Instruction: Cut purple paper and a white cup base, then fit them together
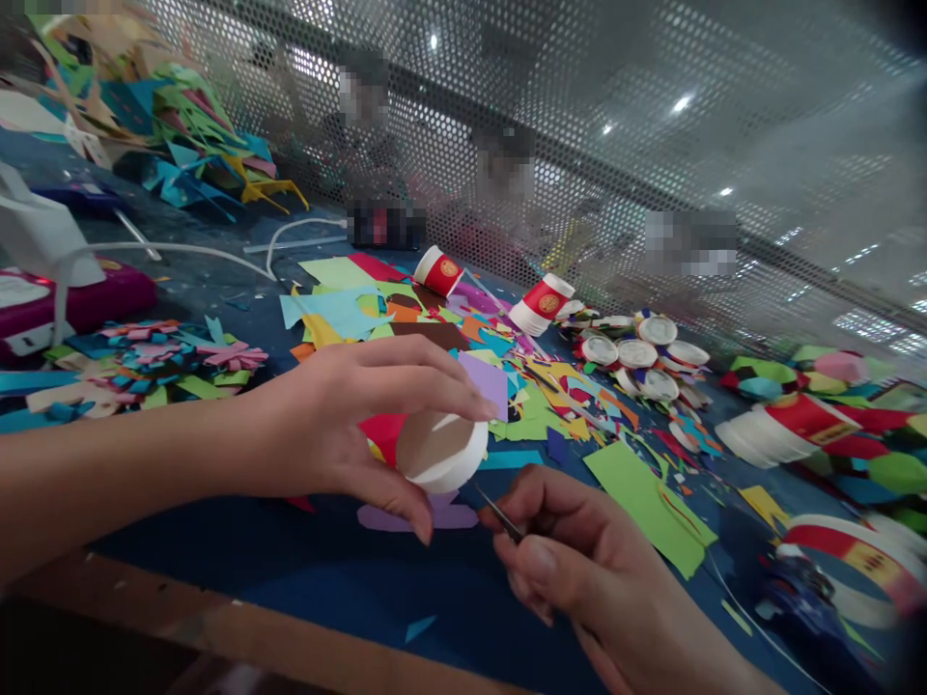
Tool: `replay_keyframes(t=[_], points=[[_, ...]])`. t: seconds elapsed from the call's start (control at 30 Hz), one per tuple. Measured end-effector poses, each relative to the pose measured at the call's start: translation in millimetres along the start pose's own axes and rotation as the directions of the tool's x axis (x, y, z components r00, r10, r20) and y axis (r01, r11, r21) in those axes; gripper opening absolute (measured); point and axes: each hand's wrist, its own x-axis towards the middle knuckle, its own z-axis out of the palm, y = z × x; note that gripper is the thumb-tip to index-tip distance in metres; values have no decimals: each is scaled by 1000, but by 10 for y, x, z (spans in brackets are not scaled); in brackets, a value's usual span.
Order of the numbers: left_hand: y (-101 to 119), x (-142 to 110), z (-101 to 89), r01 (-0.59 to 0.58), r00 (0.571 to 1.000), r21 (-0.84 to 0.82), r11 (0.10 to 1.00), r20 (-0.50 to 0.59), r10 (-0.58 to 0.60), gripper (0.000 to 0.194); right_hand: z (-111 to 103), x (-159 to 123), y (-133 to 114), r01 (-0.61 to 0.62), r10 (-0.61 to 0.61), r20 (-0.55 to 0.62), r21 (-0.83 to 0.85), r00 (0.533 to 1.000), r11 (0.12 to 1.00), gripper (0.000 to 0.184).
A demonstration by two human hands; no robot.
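My left hand curves around a small white paper cup, with the thumb below it and the fingers over its top. The cup's round white end faces right, and a patch of red shows between the palm and the cup. A slim, dark, pointed metal tool is pinched in my right hand. Its tip points up and left, just short of the cup's lower edge. The fingers hide the tool's other end, so its exact kind is unclear. Beneath the cup lies a purple paper strip with rounded ends.
Colored paper scraps cover the blue table. Red and white paper cups lie farther back, with white discs to their right. A cup stack and tape dispenser sit right. A white cable crosses the left.
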Motion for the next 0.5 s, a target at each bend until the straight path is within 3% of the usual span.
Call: replay_keyframes(t=[0.3,0.5], points=[[1,-7,-18,-26,999,25,999,43,25,56,25,7,-1,-57,54,-76,-30,996,998,42],[10,21,-6,3,999,19,1000,33,-4,50,-2,25,16,-66,63,-62,-51,996,997,41]])
